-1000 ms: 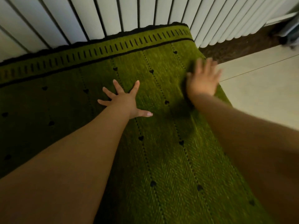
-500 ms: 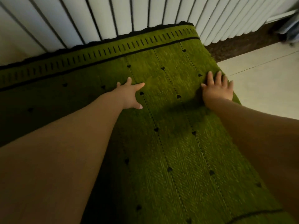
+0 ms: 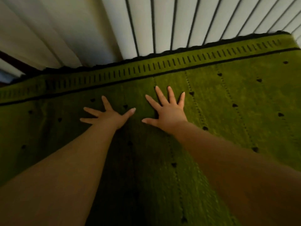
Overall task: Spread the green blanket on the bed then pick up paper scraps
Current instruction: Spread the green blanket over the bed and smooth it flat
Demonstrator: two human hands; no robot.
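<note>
Both hands flat on green knitted blanket (image 3: pixel 228 98), dark heart-shaped eyelets in rows, black-edged slotted border band. Left hand (image 3: pixel 109 117): fingers splayed wide and straight, palm down, pressing cloth, gripping nothing. Right hand (image 3: pixel 167 111): same, fingers fanned, palm down, just beside left, thumbs near but apart. Blanket directly under both palms, running out on every side; border band just beyond fingertips, long axis crosswise to both forearms, rising toward right. Past band: white ribbed wall panel (image 3: pixel 195 22); pale curtain (image 3: pixel 48 30) beyond left hand. Judged: smoothing stage, blanket largely laid. Left side of cloth darker, possibly less flat; left hand nearer to it. No paper scraps in view.
</note>
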